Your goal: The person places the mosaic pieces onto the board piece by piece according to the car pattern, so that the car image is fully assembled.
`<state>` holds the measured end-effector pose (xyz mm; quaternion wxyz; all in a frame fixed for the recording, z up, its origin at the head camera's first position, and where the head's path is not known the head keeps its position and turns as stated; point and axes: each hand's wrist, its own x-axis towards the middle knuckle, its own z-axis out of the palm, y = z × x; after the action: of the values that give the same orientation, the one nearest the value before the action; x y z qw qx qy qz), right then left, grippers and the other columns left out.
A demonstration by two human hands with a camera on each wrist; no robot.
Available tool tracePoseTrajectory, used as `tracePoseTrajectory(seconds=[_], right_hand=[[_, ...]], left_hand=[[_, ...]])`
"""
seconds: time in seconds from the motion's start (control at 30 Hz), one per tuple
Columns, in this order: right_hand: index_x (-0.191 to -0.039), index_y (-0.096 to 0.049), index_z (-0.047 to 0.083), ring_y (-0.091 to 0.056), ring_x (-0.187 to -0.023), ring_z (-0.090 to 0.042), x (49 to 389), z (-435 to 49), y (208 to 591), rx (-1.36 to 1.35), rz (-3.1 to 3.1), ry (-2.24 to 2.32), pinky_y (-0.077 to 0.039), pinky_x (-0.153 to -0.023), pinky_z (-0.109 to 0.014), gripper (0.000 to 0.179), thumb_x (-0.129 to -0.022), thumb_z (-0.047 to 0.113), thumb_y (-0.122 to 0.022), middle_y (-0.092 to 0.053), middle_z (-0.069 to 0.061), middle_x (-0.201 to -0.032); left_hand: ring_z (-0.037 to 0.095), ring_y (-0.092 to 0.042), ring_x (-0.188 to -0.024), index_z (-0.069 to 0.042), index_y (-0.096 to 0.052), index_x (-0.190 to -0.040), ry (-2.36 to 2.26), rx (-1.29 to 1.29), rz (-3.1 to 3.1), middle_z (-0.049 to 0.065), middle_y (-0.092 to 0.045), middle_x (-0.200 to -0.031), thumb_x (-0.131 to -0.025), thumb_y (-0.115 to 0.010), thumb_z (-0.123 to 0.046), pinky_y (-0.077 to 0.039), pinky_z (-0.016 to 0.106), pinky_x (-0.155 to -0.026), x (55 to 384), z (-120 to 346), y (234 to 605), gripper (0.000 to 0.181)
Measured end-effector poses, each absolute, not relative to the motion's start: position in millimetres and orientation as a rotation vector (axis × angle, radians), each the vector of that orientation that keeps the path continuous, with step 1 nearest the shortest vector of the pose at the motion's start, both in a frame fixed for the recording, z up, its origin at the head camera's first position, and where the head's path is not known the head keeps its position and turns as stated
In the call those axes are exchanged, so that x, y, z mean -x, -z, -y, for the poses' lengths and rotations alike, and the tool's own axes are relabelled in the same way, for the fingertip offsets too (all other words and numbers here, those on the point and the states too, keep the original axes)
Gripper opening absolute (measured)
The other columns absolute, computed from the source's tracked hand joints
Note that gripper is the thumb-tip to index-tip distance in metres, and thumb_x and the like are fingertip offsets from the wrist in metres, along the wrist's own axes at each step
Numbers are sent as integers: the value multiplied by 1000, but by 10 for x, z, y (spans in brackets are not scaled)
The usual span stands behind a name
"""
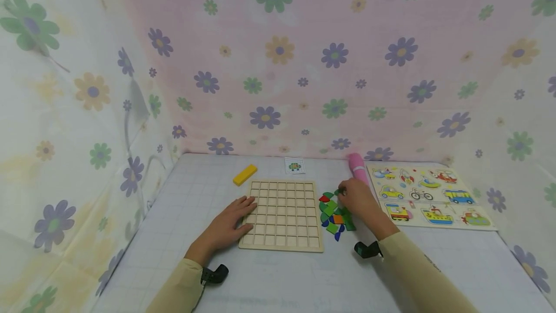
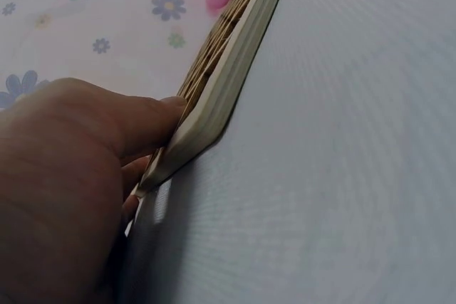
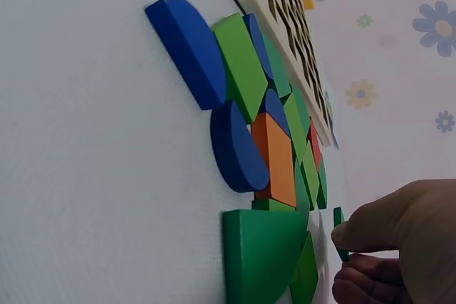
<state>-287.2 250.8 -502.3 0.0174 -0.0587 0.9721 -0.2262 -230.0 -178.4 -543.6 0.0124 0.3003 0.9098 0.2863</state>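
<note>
My left hand (image 1: 226, 223) rests at the left edge of a square wooden grid board (image 1: 282, 215), fingers extended. In the left wrist view the thumb (image 2: 153, 120) lies on the board's rim. Between thumb and fingertips my right hand (image 1: 358, 200) pinches a small green block (image 3: 339, 227), partly hidden by the thumb. Beneath and left of that hand, a loose group of flat blocks lies beside the board's right edge. Among them are an orange square block (image 3: 276, 161), blue half-round blocks (image 3: 187, 51), a light green block (image 3: 239, 65) and a dark green quarter-round block (image 3: 263, 254).
A picture card (image 1: 295, 165) lies behind the board, with a yellow bar (image 1: 245, 175) to its left. At the back right are a pink roll (image 1: 357, 165) and a vehicle puzzle board (image 1: 427, 197). Flowered cloth (image 1: 304, 86) hangs around the table.
</note>
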Motion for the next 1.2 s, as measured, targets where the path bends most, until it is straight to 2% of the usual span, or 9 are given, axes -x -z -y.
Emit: tracePoseTrajectory(seconds=[0.3, 0.7, 1.03, 1.2], right_hand=[[-129, -76, -1, -63, -97, -29, 2808, -2453, 4986, 214, -3059, 782, -62, -90, -46, 30, -102, 13, -76, -70, -13, -111], [-122, -80, 2, -63, -91, -26, 2706, -2250, 4923, 359, -3153, 804, -63, -82, -43, 27, -99, 16, -80, -71, -12, -109], [-121, -81, 3, -61, -89, -23, 2689, -2090, 4894, 406, -3124, 870, -61, -81, -39, 25, -99, 13, -80, -69, -7, -106], [-122, -81, 4, -62, -90, -21, 2696, -2009, 4891, 423, -3108, 866, -62, -85, -39, 26, -98, 14, -81, -69, -8, -109]], left_hand=[[38, -26, -162, -9, -51, -163, -910, -942, -2841, 7, -38, -173, -110, -65, -32, -27, 63, -127, 2295, 1785, 5435, 60], [40, -31, -160, -13, -58, -159, -973, -906, -2849, 5, -43, -171, -107, -70, -33, -32, 68, -122, 2292, 1788, 5441, 56], [38, -29, -161, -15, -60, -157, -1011, -844, -2821, 1, -42, -171, -107, -72, -34, -29, 66, -125, 2284, 1791, 5416, 55], [41, -31, -159, -14, -62, -155, -1015, -853, -2841, 3, -45, -170, -107, -72, -32, -31, 68, -123, 2283, 1787, 5422, 53]])
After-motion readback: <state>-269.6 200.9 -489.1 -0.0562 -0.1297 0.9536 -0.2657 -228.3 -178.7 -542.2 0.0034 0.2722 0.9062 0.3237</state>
